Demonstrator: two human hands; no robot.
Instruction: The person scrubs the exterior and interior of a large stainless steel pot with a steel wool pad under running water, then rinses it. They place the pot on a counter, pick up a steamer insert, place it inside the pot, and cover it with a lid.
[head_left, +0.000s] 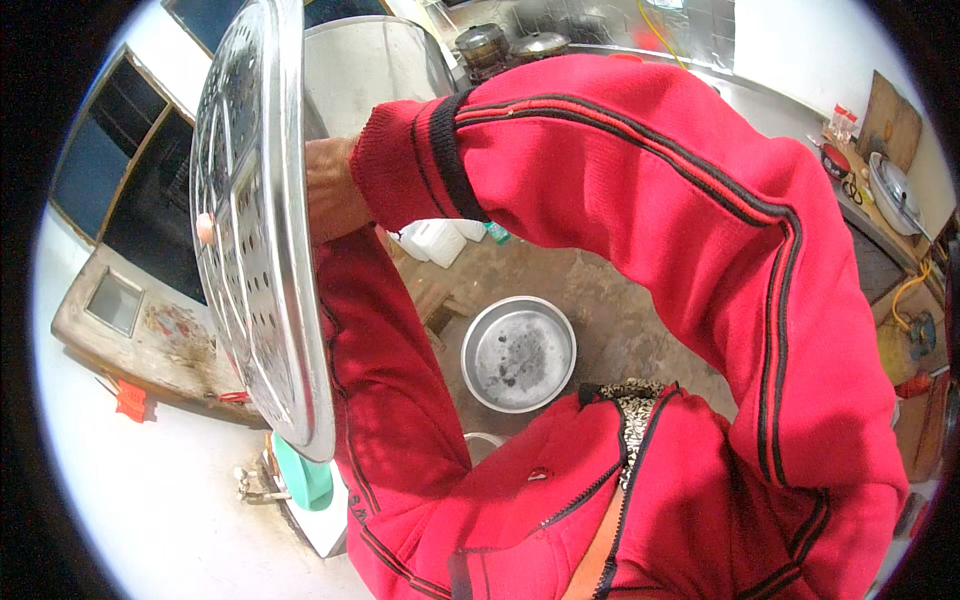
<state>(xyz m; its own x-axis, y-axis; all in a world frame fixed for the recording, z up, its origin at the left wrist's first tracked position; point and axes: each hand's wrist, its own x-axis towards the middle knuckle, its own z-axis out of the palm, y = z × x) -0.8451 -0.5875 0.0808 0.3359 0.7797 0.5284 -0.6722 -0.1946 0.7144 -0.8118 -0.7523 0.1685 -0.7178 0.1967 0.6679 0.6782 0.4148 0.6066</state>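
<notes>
A round metal steamer tray (247, 225) with many holes stands nearly on edge at the left, close to the camera. My right arm reaches across from the right, and the wrist and part of my right hand (330, 187) show at the tray's rim. Its fingers are behind the metal, so the grip is hidden. My left sleeve (375, 360) runs up behind the same tray; my left hand is out of sight. A small pinkish spot, perhaps a fingertip or knob, sits on the tray's perforated face. Just beyond is a large shiny metal pot (375, 67).
A round metal basin (521, 352) rests on the floor below. White containers (439, 240) stand past it. Lidded pots (484, 49) are at the back. A counter at the right bears a white bowl (892, 191). A turquoise basin (300, 469) is near a wall tap (259, 487).
</notes>
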